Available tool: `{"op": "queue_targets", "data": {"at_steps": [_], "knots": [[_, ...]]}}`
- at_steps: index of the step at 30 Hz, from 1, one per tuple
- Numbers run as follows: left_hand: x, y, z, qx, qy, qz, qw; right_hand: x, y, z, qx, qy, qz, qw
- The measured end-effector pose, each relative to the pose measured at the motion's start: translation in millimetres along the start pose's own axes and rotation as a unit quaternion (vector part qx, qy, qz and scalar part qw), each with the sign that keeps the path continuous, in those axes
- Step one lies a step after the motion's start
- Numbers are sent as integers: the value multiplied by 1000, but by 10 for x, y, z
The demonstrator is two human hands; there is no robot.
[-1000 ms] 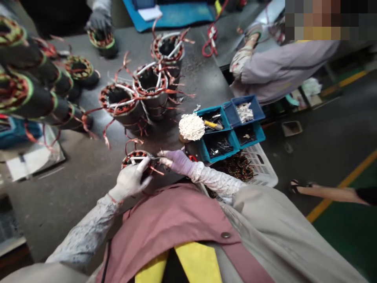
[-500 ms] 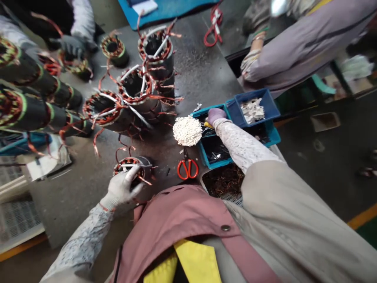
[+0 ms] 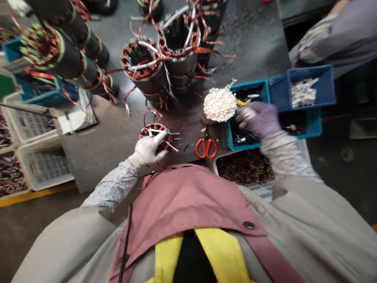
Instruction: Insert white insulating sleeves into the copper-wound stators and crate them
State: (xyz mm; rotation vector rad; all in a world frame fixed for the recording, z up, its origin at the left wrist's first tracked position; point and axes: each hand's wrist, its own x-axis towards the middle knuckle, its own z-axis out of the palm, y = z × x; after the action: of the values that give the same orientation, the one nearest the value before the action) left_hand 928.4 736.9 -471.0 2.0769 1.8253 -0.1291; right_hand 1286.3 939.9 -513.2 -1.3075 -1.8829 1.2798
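In the head view my left hand [image 3: 150, 148], in a white glove, grips the rim of a small motor stator [image 3: 156, 129] on the table. White sleeving and copper leads show at the stator's top. My right hand [image 3: 262, 120], in a purple glove, is over the blue bins, its fingers smeared by motion. A yellow-handled tool [image 3: 240, 103] lies close to its fingertips; whether they touch is unclear. Left of that hand stands a round bundle of small white ends [image 3: 220, 104]. Red-handled scissors [image 3: 206, 147] lie just below the bundle.
Taller wound stators [image 3: 144, 74] stand at the back, and others lie stacked [image 3: 79, 65] at the left. A blue bin [image 3: 312, 86] holds white scraps. A crate [image 3: 244, 169] of dark wire bits is below the bins. Another person's arm [image 3: 338, 43] is at the upper right.
My view has shifted, so the table things sit farther right and higher. My right hand has pulled back from the bin's far compartment toward me. My left hand stays on the small stator.
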Motion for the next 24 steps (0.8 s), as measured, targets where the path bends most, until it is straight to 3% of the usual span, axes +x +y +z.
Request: {"op": "queue_targets", "data": {"at_steps": [1,3,5,7,10,12,17,20,24], "knots": [[7,3,-2,3,-1,-1,1000,-244,-164,296,20,0,24,1000],[20,16,-7,2,-6,-2,1000,-581,-415,936,148,-66,163,973],[27,32,-13,-5,-6,1,1000,-701,-544,1471,250,-63,283,924],[30,46,-17,-14,-3,8,1000,-670,-569,1791,293,-45,333,895],[27,49,-14,-20,-3,18,1000,-544,-506,1929,290,-30,337,895],[24,40,-6,-26,0,27,999,-488,-458,1924,254,-25,317,913],[43,32,37,-40,3,42,998,-437,-440,1965,81,-61,163,981],[62,34,64,-42,6,46,998,-412,-468,2022,18,-111,120,986],[-49,-61,57,-85,37,75,993,-434,-432,1968,38,-151,90,984]]}}
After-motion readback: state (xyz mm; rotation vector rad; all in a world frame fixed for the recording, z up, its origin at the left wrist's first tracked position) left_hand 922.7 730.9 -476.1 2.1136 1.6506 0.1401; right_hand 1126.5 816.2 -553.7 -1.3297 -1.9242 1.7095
